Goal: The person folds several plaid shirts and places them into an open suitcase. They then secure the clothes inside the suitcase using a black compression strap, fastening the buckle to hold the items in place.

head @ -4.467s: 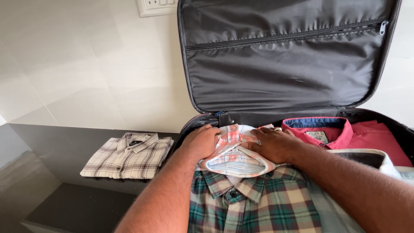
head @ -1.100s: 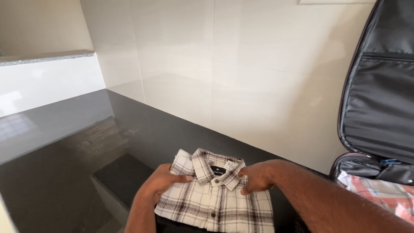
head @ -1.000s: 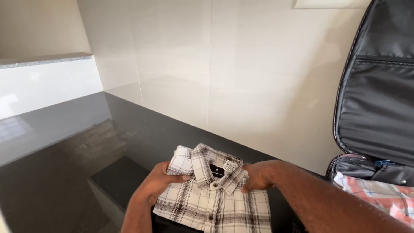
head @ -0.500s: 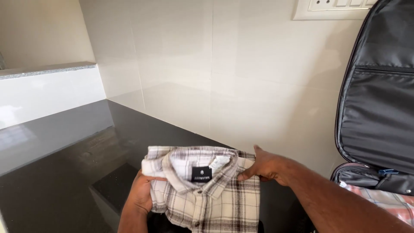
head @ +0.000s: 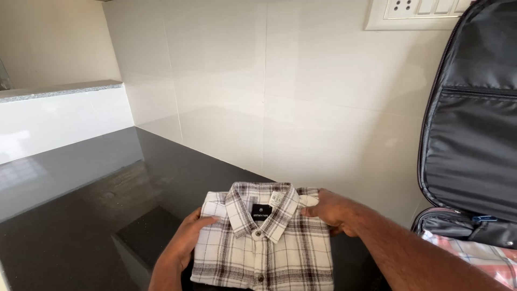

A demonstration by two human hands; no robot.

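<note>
Pale tiled walls (head: 301, 108) meet a glossy black counter (head: 81, 215); a white switch plate (head: 414, 13) sits high up.

1. The folded shirt (head: 264, 242) in my hands is soft woven cloth, matt, in a cream and brown check.
2. The bench (head: 81, 215) below it is dark polished stone, glossy enough to mirror the wall.
3. The wall tiles (head: 242, 81) are smooth with a satin sheen.
4. The suitcase lid (head: 474, 134) has a faintly shiny synthetic cloth lining.
</note>
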